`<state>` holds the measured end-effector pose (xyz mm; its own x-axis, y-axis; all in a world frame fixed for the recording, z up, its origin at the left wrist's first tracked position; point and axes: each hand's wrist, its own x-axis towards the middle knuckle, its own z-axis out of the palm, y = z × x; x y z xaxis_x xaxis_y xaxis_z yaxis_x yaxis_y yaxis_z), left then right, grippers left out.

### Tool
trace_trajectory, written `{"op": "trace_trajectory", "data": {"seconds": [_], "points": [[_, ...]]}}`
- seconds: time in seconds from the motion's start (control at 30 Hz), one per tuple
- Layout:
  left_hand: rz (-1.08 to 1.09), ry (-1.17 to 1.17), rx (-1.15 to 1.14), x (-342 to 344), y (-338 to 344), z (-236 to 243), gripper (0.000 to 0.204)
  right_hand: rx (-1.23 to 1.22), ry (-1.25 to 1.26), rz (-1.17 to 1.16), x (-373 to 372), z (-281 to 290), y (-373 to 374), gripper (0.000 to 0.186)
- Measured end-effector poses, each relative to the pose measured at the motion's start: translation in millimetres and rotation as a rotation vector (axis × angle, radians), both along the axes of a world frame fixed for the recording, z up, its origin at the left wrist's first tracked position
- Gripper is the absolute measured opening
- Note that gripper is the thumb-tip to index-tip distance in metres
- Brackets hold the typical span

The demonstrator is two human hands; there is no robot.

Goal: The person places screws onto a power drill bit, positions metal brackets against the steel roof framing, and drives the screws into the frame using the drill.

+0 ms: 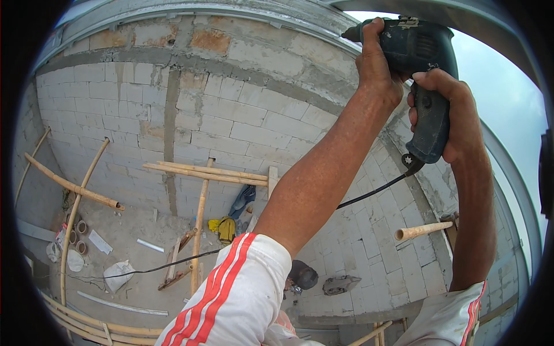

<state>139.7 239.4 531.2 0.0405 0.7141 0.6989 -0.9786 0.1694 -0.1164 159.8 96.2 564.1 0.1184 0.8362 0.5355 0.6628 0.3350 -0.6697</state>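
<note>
- Head view: my left fingers (375, 37) clamp the drill (418, 52) up front, my right fingers (444, 83) its handle (431, 124), far right near the beam (259, 12).
- Its tip (348, 34) could skid if my push slants.
- The cord (372, 194) could snag a pole (201, 213) and tug my aim.

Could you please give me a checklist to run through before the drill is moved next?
1. Left hand supporting the front of the drill: ok.
2. Right hand wrapped round the handle: ok.
3. Cable attached at the handle's base: ok.
4. Cable clear of the left forearm: cannot tell; it passes behind it in this view.
5. Drill tip touching the metal rail: cannot tell.
6. Hands protected: not ok; both are bare.
</note>
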Motion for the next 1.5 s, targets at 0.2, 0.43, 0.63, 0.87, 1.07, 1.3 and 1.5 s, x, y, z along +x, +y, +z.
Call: {"op": "trace_trajectory", "data": {"seconds": [0.2, 0.43, 0.63, 0.87, 1.07, 1.3, 1.5], "points": [[-0.051, -0.034, -0.019, -1.1, -0.1, 2.3, 0.068, -0.002, -0.008, -0.015, -3.4, 0.6, -0.5, 0.035], [-0.04, -0.04, 0.077, 2.1, 7.2, 2.3, 0.066, 0.006, -0.003, -0.017, -1.5, -1.2, -0.7, 0.037], [-0.05, -0.028, 0.027, 1.8, 3.9, 1.6, 0.065, -0.007, -0.002, -0.015, -1.4, 0.6, -0.3, 0.037], [-0.044, 0.04, 0.001, -3.8, 0.2, 3.4, 0.056, 0.011, -0.034, -0.064, -6.6, 0.5, -1.1, 0.036], [-0.045, 0.032, 0.036, -3.3, 0.6, 3.0, 0.056, 0.003, -0.018, -0.052, -4.6, -0.3, -0.3, 0.038], [-0.029, 0.029, 0.02, -0.2, 2.5, 3.4, 0.057, 0.001, -0.028, -0.052, -4.7, 1.1, -0.7, 0.039], [-0.048, 0.023, 0.033, -1.6, 1.3, 3.2, 0.058, 0.009, -0.043, -0.06, -4.4, -0.5, -0.1, 0.039]]}}
